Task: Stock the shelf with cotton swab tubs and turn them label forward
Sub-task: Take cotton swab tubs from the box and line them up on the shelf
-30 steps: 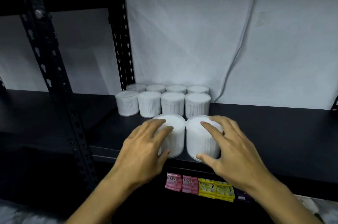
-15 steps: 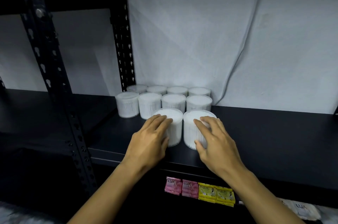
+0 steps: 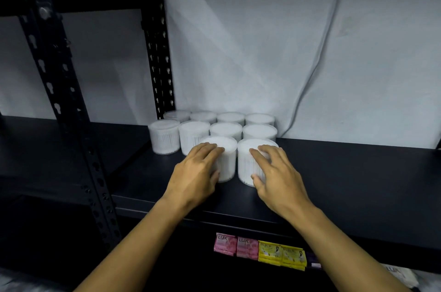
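We see the left hand (image 3: 194, 172) gripping the front-left tub (image 3: 223, 160), fingers over the lid, thumb on its wall; the right hand (image 3: 278, 174) clamps the front-right tub (image 3: 248, 163) likewise. Both tubs stand on the black shelf (image 3: 346, 172), just ahead of two stocked rows of four tubs (image 3: 214, 127). We judge stocking well underway, with a third row starting. All are clear tubs packed with upright swabs; labels not legible, so facing can't be confirmed.
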